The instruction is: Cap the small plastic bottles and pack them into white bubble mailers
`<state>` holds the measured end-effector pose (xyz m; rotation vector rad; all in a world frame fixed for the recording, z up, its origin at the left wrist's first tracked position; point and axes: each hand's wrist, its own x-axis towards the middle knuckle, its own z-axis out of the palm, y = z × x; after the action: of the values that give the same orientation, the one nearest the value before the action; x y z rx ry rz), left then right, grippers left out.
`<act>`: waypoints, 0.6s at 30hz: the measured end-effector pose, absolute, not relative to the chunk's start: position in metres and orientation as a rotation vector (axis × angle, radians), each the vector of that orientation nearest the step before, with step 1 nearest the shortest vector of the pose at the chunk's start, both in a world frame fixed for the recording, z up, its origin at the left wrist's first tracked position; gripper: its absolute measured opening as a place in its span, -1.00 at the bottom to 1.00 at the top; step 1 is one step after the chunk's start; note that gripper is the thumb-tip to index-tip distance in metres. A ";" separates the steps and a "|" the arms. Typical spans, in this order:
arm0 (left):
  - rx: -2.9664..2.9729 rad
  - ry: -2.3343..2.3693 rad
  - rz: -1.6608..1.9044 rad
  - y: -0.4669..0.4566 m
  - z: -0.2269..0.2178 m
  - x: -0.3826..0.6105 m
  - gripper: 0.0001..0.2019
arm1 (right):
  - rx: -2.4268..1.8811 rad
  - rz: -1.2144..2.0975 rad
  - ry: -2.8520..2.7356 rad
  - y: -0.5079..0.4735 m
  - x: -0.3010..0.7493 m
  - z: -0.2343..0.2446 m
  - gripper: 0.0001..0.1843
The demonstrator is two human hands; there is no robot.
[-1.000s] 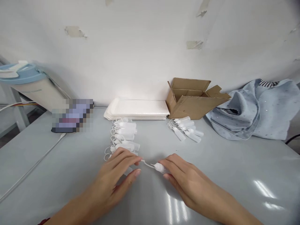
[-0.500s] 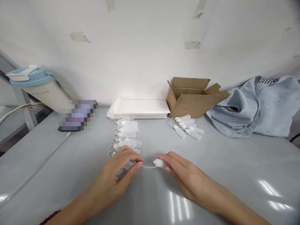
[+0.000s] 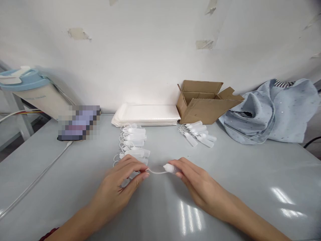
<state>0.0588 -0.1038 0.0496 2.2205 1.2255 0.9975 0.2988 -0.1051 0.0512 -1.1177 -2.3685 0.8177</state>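
A small translucent dropper bottle (image 3: 173,169) with a white pointed tip is held in my right hand (image 3: 198,182), its fingers closed round the body and hiding most of it. From the neck a thin white strap (image 3: 157,172) curves across to my left hand (image 3: 125,184). My left thumb and fingertips pinch the strap's free end; whether a cap is there is hidden. Behind and under my left hand lies a column of similar dropper bottles (image 3: 137,136), several of them, the nearest partly covered. A looser cluster of such bottles (image 3: 198,133) lies farther back on the right.
On the grey table (image 3: 155,214) a stack of white padded envelopes (image 3: 147,115) and an open cardboard box (image 3: 204,110) stand by the wall. A phone (image 3: 80,124) on a white cable and a tumbler (image 3: 42,97) are left. Blue cloth (image 3: 268,113) lies right.
The view has shifted slightly, moving the table's things a little left and up. Both hands are slightly higher in view, the gap between them a little wider; both keep their grips.
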 end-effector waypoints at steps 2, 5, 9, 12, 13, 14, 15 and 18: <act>2.220 1.243 0.986 -0.103 0.053 0.057 -0.88 | -1.137 0.801 -2.350 -0.102 0.303 0.052 -0.68; 2.191 1.280 0.936 -0.103 0.053 0.056 -0.90 | -1.146 0.781 -2.341 -0.100 0.304 0.054 -0.68; 2.141 1.285 0.893 -0.107 0.048 0.058 -0.87 | -1.064 0.827 -2.366 -0.104 0.301 0.054 -0.66; 2.108 1.266 0.890 -0.109 0.044 0.059 -0.87 | -1.040 0.856 -2.398 -0.107 0.297 0.052 -0.65; 2.104 1.247 0.896 -0.109 0.043 0.060 -0.87 | -1.039 0.858 -2.404 -0.108 0.296 0.051 -0.65; 2.105 1.222 0.909 -0.109 0.043 0.060 -0.87 | -1.037 0.861 -2.407 -0.109 0.295 0.050 -0.65; 2.106 1.198 0.921 -0.110 0.043 0.060 -0.86 | -1.032 0.864 -2.407 -0.109 0.294 0.050 -0.66; 2.098 1.134 0.943 -0.110 0.043 0.061 -0.85 | -1.010 0.877 -2.398 -0.110 0.291 0.049 -0.68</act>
<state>0.0614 -0.1104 0.0429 2.0979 1.1340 0.9426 0.2912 -0.1102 0.0485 -1.0097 -2.3981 0.8766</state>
